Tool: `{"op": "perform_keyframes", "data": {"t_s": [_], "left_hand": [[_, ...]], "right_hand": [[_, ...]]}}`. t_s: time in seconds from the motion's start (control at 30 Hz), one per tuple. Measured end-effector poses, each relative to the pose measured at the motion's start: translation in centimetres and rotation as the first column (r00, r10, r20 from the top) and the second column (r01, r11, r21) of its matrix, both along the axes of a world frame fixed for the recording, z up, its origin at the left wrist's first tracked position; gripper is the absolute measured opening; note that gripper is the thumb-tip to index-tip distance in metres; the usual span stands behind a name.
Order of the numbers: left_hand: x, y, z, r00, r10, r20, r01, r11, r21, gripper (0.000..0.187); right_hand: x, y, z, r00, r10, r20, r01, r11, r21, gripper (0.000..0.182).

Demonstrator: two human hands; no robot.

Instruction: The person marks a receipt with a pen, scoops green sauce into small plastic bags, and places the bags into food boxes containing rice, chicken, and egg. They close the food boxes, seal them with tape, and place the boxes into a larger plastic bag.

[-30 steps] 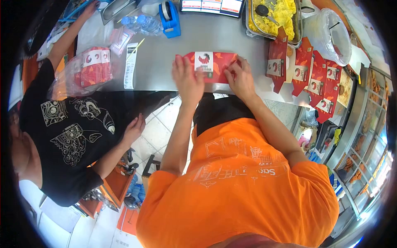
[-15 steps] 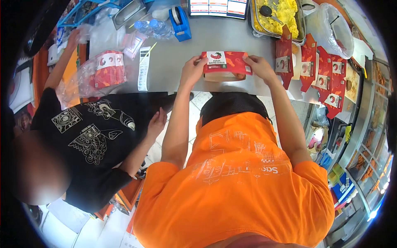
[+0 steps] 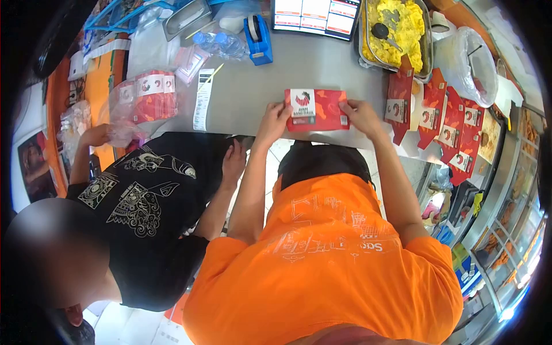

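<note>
A red takeaway food box (image 3: 330,112) with a white logo panel lies at the front edge of the steel counter, its lid down. My left hand (image 3: 275,122) pinches its left edge, and my right hand (image 3: 362,118) grips the right edge. The inside of the box is hidden beneath the lid. To the right of my right hand stand several open red boxes (image 3: 428,118) with their flaps up. On the left, red boxes (image 3: 154,95) sit in a clear plastic bag, apart from my hands.
A co-worker in a black shirt (image 3: 155,190) stands close at my left, one hand (image 3: 95,135) at the plastic bag. A receipt (image 3: 201,112), a blue tape dispenser (image 3: 258,46), a screen (image 3: 314,20) and a tray of yellow food (image 3: 397,31) are on the counter (image 3: 241,80).
The box's lid has come down over the front opening, which showed before. My hands stay at its sides. The co-worker's far hand has moved down toward the plastic bag.
</note>
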State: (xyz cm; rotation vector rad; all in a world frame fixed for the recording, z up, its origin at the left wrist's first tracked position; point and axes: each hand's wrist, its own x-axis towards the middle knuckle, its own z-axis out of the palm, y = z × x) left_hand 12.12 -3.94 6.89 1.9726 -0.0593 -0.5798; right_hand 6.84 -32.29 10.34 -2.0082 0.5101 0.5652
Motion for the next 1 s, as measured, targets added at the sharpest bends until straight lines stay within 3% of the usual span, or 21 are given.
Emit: {"op": "perform_keyframes", "data": {"t_s": [0.03, 0.07, 0.1, 0.17, 0.2, 0.23, 0.27, 0.3, 0.33, 0.37, 0.4, 0.43, 0.47, 0.57, 0.7, 0.77, 0.8, 0.87, 0.9, 0.97, 1.0], "left_hand": [[-0.2, 0.2, -0.9, 0.999, -0.019, 0.044, 0.019, 1.000, 0.006, 0.052], [-0.7, 0.3, -1.9, 0.996, -0.037, 0.086, 0.036, 0.999, 0.013, 0.050], [-1.1, 0.4, -3.0, 0.991, -0.057, 0.123, 0.055, 0.998, 0.020, 0.048], [-1.6, 0.5, -3.6, 0.987, -0.038, 0.158, 0.039, 0.999, 0.000, 0.042], [-1.7, 0.4, -3.1, 0.991, 0.046, 0.127, -0.034, 0.995, -0.092, 0.039], [-1.6, 0.1, -2.3, 0.987, 0.128, 0.101, -0.108, 0.977, -0.183, 0.036], [-0.9, 0.3, -1.7, 0.987, 0.110, 0.116, -0.102, 0.992, -0.074, 0.030], [0.2, 0.3, -0.5, 0.988, 0.110, 0.112, -0.102, 0.992, -0.073, 0.030], [1.5, 0.1, 1.0, 0.915, -0.114, 0.387, 0.067, 0.989, 0.133, 0.032], [2.5, -0.4, 2.4, 0.735, -0.362, 0.574, 0.164, 0.916, 0.367, 0.035], [3.2, -1.2, 3.5, 0.739, -0.359, 0.570, 0.167, 0.918, 0.361, 0.035], [3.8, -2.2, 4.5, 0.656, -0.537, 0.530, 0.330, 0.836, 0.439, 0.036], [3.8, -2.9, 4.8, 0.544, -0.692, 0.474, 0.474, 0.720, 0.507, 0.037], [4.3, -4.1, 4.8, 0.546, -0.759, 0.355, 0.587, 0.649, 0.484, 0.042], [3.9, -3.5, 3.6, 0.448, -0.802, 0.396, 0.535, 0.595, 0.600, 0.047], [4.4, -3.0, 3.7, 0.514, -0.770, 0.378, 0.632, 0.638, 0.440, 0.056], [4.4, -2.8, 3.6, 0.516, -0.771, 0.375, 0.631, 0.637, 0.442, 0.056], [4.1, -2.4, 2.8, 0.468, -0.772, 0.431, 0.619, 0.634, 0.463, 0.062], [4.2, -2.2, 2.4, 0.478, -0.767, 0.428, 0.608, 0.640, 0.469, 0.062], [4.1, -2.0, 1.9, 0.387, -0.764, 0.516, 0.625, 0.629, 0.461, 0.062], [3.7, -1.9, 1.7, 0.411, -0.757, 0.509, 0.607, 0.643, 0.466, 0.062]], "right_hand": [[-0.2, -0.2, -1.2, 0.986, 0.096, 0.139, -0.087, 0.994, -0.070, 0.044], [-0.3, 1.3, 0.5, 0.997, 0.033, 0.071, -0.025, 0.993, -0.112, 0.037], [-0.6, 1.4, -1.4, 0.997, 0.044, 0.069, -0.036, 0.993, -0.112, 0.037], [-2.4, 2.2, -5.3, 0.825, 0.003, 0.565, 0.066, 0.993, -0.100, 0.038], [-2.6, 1.8, -5.7, 0.891, -0.072, 0.448, 0.081, 0.997, -0.001, 0.041], [-1.9, 1.4, -4.3, 0.890, -0.066, 0.452, 0.075, 0.997, -0.002, 0.041], [-0.9, 1.2, -2.4, 0.868, 0.102, 0.485, -0.006, 0.980, -0.197, 0.044], [-0.1, 0.8, -0.6, 0.833, 0.270, 0.483, -0.073, 0.919, -0.387, 0.046], [0.6, 0.1, 0.6, 0.780, 0.460, 0.424, -0.255, 0.853, -0.456, 0.060], [1.1, -0.1, 1.2, 0.782, 0.462, 0.418, -0.258, 0.851, -0.458, 0.060], [1.6, 0.1, 1.6, 0.670, 0.634, 0.386, -0.409, 0.749, -0.521, 0.064], [1.9, 0.2, 1.9, 0.530, 0.778, 0.338, -0.538, 0.617, -0.575, 0.069], [2.4, 0.2, 1.9, 0.473, 0.840, 0.265, -0.602, 0.528, -0.599, 0.076], [3.5, 0.7, 2.3, 0.477, 0.864, 0.162, -0.659, 0.474, -0.584, 0.078], [3.3, 0.1, 1.5, 0.448, 0.863, 0.232, -0.642, 0.491, -0.589, 0.077], [3.8, -0.2, 1.5, 0.413, 0.886, 0.213, -0.666, 0.453, -0.592, 0.074], [4.0, -0.3, 1.6, 0.411, 0.886, 0.216, -0.667, 0.454, -0.591, 0.074], [4.8, 0.0, 3.5, 0.369, 0.929, 0.010, -0.795, 0.321, -0.514, 0.069], [5.4, -0.1, 2.8, 0.356, 0.934, 0.017, -0.798, 0.313, -0.515, 0.069], [6.9, -1.1, 1.4, 0.387, 0.919, -0.068, -0.884, 0.350, -0.309, 0.070], [6.6, -1.3, 1.2, 0.360, 0.931, -0.060, -0.895, 0.327, -0.304, 0.070]]}}
